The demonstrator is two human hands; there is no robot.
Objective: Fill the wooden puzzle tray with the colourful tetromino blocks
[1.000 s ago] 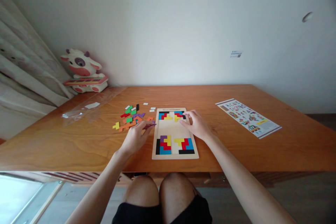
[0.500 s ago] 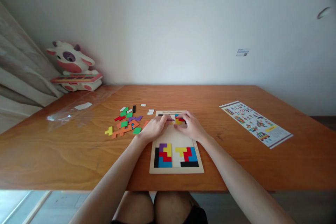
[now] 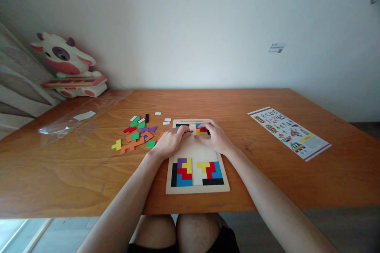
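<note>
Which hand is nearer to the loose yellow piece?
Left. The left hand is over the left edge of the board, right of the yellow piece; the right hand is farther right.

left hand [image 3: 170, 142]: I'm working with it bare, its back broadening from a slim wrist [image 3: 152, 155]
right hand [image 3: 215, 137]: matching the left, also showing bare
forearms [image 3: 127, 197]: both showing bare and slender, widening toward the bottom of view
knees [image 3: 159, 227]: showing bare, rounded
black garment [image 3: 227, 241]: I'm wearing it plain, ending above the knees
cut: I'm not making out whether it's shorts or a skirt
</note>
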